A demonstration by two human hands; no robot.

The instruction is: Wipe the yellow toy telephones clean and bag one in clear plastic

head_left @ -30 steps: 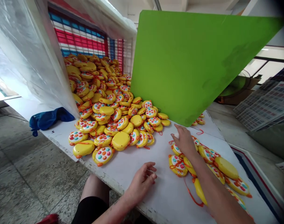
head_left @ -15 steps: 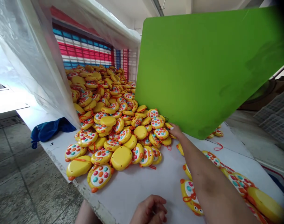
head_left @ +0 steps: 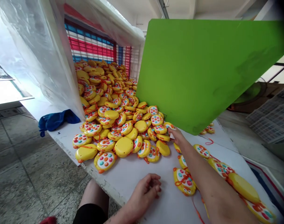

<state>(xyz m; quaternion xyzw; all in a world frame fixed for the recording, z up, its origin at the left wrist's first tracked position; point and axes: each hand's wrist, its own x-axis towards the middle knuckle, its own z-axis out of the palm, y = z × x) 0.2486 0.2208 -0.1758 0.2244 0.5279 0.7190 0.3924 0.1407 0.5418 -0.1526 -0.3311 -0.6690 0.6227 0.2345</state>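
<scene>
My left hand (head_left: 145,193) rests low over the white table, palm inward. Its fingers are loosely curled and apart, with nothing in them. Reaching to the right edge of a heap of yellow toys (head_left: 123,147), my right hand (head_left: 177,136) has its fingers bent beside a toy at the foot of a green board. A small white piece (head_left: 172,135) shows at its fingertips; what it is I cannot make out. The toys are rounded, with white faces, coloured buttons and orange cords; some lie face down. Near my right forearm lies a face-up toy (head_left: 184,182) with eyes.
The large green board (head_left: 202,74) leans up behind my right hand. At the left, clear plastic sheeting (head_left: 50,59) hangs beside a striped mesh wall (head_left: 90,45). A blue cloth (head_left: 59,120) lies on the white table (head_left: 130,174). More toys (head_left: 243,187) lie at the right.
The view has shifted slightly. My left hand shows more fully, with its forearm in view. My right hand stays at the heap's right edge, where a face-down toy now lies below it.
</scene>
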